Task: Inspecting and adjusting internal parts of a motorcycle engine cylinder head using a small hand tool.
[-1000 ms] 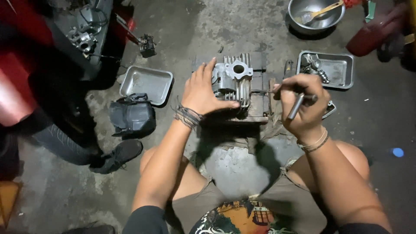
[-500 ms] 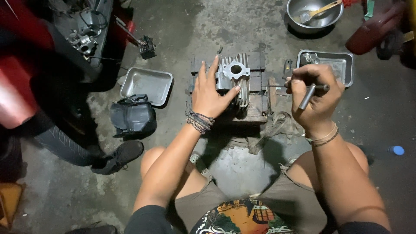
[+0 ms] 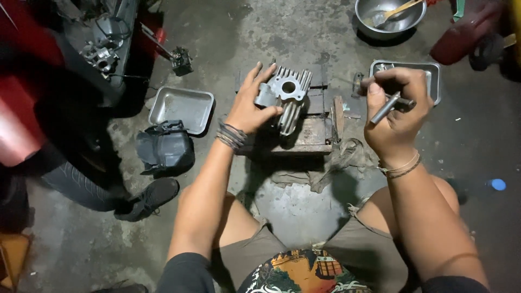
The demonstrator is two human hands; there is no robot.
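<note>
A grey finned metal engine cylinder (image 3: 290, 95) rests tilted on a low wooden block (image 3: 312, 135) on the concrete floor. My left hand (image 3: 249, 106) grips the cylinder's left side, fingers spread over its top. Raised to the right of the block, my right hand (image 3: 399, 108) is closed around a slim metal rod tool (image 3: 388, 106), apart from the cylinder. Both wrists wear bracelets.
An empty metal tray (image 3: 182, 108) and a black plastic part (image 3: 165, 149) lie left of the block. Behind my right hand sits another metal tray (image 3: 431, 76). A steel bowl (image 3: 391, 16) with a spoon stands far right. A motorcycle (image 3: 59, 81) fills the left. Rags (image 3: 339, 157) lie beside the block.
My left hand has tipped the cylinder up and turned it on the block. My right hand has lifted the rod tool away to the right.
</note>
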